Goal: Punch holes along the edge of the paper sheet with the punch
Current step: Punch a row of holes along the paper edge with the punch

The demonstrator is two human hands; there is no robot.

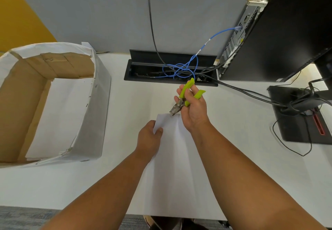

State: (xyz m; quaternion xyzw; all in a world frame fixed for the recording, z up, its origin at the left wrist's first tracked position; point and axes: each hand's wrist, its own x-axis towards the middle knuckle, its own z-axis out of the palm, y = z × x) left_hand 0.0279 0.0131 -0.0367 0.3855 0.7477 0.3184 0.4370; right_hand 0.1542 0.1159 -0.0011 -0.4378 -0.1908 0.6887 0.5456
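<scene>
A white paper sheet point(172, 157) is held above the white table, running from my lap up to the middle of the view. My left hand point(149, 139) pinches its left edge near the top corner. My right hand point(193, 107) grips a hole punch point(186, 95) with lime-green handles spread apart. Its metal jaw point(173, 111) sits at the sheet's top edge, near the right corner. Whether the jaw touches the paper is hard to tell.
A large cardboard box point(97, 93) wrapped in white paper stands at left. A black cable tray point(170, 69) with blue and black cables lies behind my hands. A computer tower point(280, 32) and a monitor base point(296, 114) stand at right.
</scene>
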